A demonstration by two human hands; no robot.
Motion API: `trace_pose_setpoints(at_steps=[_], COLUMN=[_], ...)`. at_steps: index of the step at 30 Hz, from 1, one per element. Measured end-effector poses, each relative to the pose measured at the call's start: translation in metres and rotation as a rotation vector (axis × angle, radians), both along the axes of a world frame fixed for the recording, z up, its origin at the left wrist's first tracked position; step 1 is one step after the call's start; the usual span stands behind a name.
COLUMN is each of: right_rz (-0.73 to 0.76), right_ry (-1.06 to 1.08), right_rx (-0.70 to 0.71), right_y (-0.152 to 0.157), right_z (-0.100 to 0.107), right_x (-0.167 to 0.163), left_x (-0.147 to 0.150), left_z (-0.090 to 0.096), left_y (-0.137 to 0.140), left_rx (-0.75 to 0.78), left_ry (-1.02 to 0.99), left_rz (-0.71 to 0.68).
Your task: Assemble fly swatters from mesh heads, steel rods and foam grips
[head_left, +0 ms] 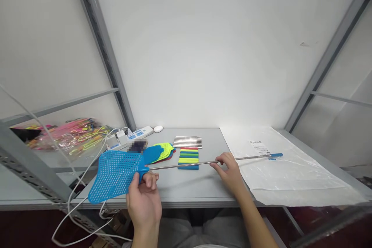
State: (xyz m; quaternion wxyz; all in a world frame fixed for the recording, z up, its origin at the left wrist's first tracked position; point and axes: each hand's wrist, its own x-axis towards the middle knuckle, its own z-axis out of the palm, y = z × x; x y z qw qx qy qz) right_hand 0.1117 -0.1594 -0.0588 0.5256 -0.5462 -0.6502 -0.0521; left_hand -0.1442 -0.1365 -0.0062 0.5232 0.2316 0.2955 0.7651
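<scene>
A fly swatter with a blue perforated head (116, 174) and a long metal rod (180, 166) is held level above the table. My left hand (145, 197) grips it at the neck of the blue head. Farther right along the rod, my right hand (228, 170) pinches the metal between thumb and fingers. A blue handle (277, 155) forms the rod's right end. Behind the swatter lie a fanned stack of blue, yellow and red swatter heads (162, 152), a row of metal rods (187, 142) and a row of coloured handle tubes (188, 160).
A white plastic sheet (279, 180) with a printed label covers the right side of the grey table (168, 192). A power strip (139, 133) with plugs and white cables stands back left. Plastic bags of colourful items (78, 135) lie beyond the shelf post (101, 42).
</scene>
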Motion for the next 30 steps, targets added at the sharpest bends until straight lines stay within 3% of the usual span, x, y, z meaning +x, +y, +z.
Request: trace_pose_setpoints(at_steps=[10, 16, 25, 30], right_rz=[-0.046, -0.046, -0.112, -0.127], right_ry=[-0.036, -0.029, 0.005, -0.002], right_rx=[0.0, -0.076, -0.158, -0.13], right_y=[-0.011, -0.01, -0.011, -0.012], right_z=[-0.003, -0.014, -0.019, -0.012], right_x=[0.011, 0.018, 0.052, 0.057], left_x=[0.007, 0.012, 0.021, 0.023], left_z=[-0.006, -0.019, -0.036, -0.033], left_y=[0.002, 0.014, 0.019, 0.016], left_rx=[-0.014, -0.064, -0.092, -0.106], left_ry=[-0.001, 0.04, 0.15, 0.189], left_rz=[-0.014, 0.028, -0.197, -0.255])
